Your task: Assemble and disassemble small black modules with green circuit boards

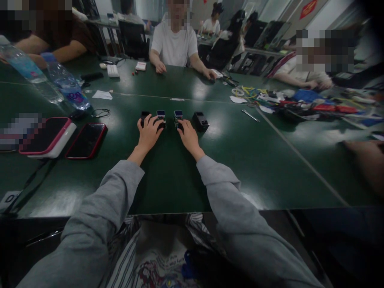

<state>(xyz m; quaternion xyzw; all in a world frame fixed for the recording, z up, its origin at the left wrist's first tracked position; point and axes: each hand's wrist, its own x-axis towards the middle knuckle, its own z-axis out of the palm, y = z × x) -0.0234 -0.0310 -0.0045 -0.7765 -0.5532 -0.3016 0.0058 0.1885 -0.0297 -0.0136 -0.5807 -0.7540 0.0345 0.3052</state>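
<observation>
Near the middle of the table, my left hand (149, 131) spreads over two small objects. Its thumb and index finger hold a small circuit board with a dark screen (161, 114), while its outer fingers rest by a black box (145, 115), partly hidden. My right hand (188, 134) has thumb and fingers closed around a second small circuit board with a screen (178, 114). Both boards stand side by side, a short gap apart. Just right of that hand, untouched, sits another black box (201, 121) with openings in its face.
On the left lie a red-edged phone (86, 141), a pink-edged device (46, 135) and water bottles (67, 86). A metal tool (251, 116) lies to the right, before a heap of cables (300, 104). Several people sit around the green table (240, 168).
</observation>
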